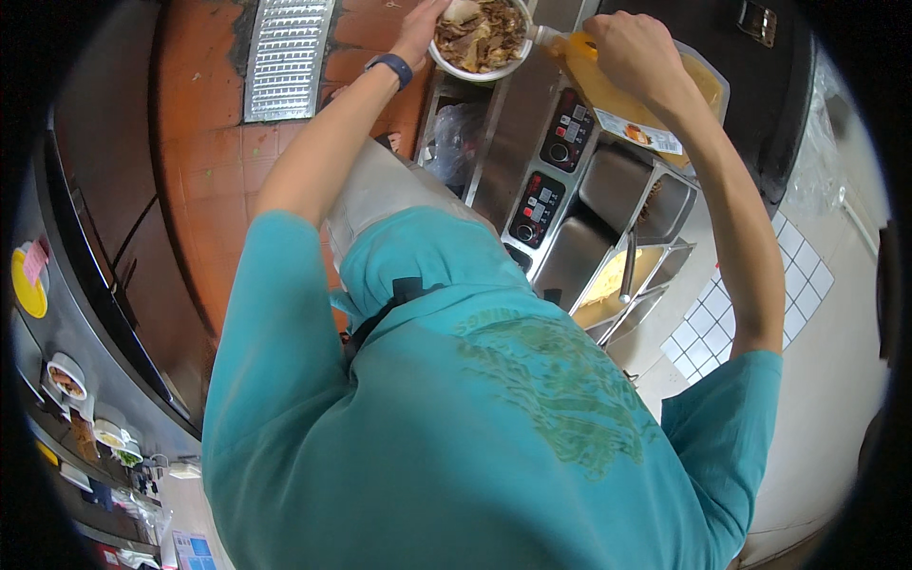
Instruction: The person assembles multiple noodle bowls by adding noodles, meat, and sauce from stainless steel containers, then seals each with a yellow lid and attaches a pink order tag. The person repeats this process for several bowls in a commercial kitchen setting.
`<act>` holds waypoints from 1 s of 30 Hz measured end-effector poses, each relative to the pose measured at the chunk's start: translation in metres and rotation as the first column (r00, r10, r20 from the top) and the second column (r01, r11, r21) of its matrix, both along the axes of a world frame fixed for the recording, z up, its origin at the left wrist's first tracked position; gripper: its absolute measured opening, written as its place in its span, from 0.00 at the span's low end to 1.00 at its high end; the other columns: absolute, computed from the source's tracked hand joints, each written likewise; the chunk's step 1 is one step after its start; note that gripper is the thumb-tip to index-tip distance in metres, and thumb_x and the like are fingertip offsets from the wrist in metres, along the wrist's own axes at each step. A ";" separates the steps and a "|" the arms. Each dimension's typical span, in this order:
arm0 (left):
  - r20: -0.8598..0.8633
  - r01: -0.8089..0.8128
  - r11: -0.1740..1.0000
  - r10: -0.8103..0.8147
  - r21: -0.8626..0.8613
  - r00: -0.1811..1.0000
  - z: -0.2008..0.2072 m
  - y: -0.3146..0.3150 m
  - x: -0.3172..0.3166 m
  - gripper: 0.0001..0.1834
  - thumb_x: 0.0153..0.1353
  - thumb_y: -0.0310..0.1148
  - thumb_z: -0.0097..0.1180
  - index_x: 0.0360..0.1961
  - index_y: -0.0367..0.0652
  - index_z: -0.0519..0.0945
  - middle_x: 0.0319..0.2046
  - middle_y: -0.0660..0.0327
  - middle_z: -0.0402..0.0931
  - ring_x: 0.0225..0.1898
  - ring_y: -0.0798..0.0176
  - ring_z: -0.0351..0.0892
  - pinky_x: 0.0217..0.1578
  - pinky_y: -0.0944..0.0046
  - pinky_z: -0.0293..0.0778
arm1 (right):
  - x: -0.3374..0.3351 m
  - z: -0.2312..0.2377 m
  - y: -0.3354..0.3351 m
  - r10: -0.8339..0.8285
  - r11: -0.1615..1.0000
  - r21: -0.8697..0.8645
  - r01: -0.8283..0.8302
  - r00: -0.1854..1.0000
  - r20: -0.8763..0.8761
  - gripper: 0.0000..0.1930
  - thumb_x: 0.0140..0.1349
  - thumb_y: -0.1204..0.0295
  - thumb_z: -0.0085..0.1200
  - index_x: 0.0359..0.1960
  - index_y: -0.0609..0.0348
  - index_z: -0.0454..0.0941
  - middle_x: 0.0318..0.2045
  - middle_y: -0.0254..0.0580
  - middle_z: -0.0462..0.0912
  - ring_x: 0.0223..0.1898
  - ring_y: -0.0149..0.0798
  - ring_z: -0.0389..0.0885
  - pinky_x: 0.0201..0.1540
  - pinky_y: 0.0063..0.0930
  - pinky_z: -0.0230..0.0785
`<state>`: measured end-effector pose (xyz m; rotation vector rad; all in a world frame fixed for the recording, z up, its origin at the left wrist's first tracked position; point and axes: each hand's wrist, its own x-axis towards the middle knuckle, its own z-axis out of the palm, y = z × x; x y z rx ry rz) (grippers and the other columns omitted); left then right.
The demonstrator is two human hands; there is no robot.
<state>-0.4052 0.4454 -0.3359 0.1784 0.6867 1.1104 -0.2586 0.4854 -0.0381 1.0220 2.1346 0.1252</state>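
Near the top edge, my left hand (419, 34), with a dark band on its wrist, grips the rim of a round white bowl (460, 69). Brown cooked meat slices (484, 36) and a paler piece fill the bowl. To its right, my right hand (635, 49) is closed round the upper part of a large clear plastic jug (591, 85) of amber liquid. The jug lies tilted, its narrow neck end toward the bowl, with a yellow-orange part beside my fingers. Whether liquid flows out I cannot tell. A printed label (638, 132) shows on the jug's side.
Steel pans (570, 256) sit in the counter on the right, one holding yellow food (608, 277) and a ladle (628, 268). Control panels with knobs (538, 209) line its front. A metal drain grate (288, 57) crosses the red tiled floor. A shelf with bowls (66, 375) stands left.
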 end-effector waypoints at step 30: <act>0.136 0.008 0.997 0.001 -0.072 0.991 -0.042 0.004 0.022 0.20 0.72 0.40 0.51 0.61 0.44 0.76 0.51 0.58 0.81 0.49 0.61 0.82 0.52 0.60 0.78 | -0.008 -0.047 0.028 0.058 0.979 -0.202 -0.040 0.995 0.083 0.08 0.50 0.68 0.58 0.26 0.58 0.85 0.27 0.51 0.84 0.34 0.53 0.84 0.34 0.44 0.75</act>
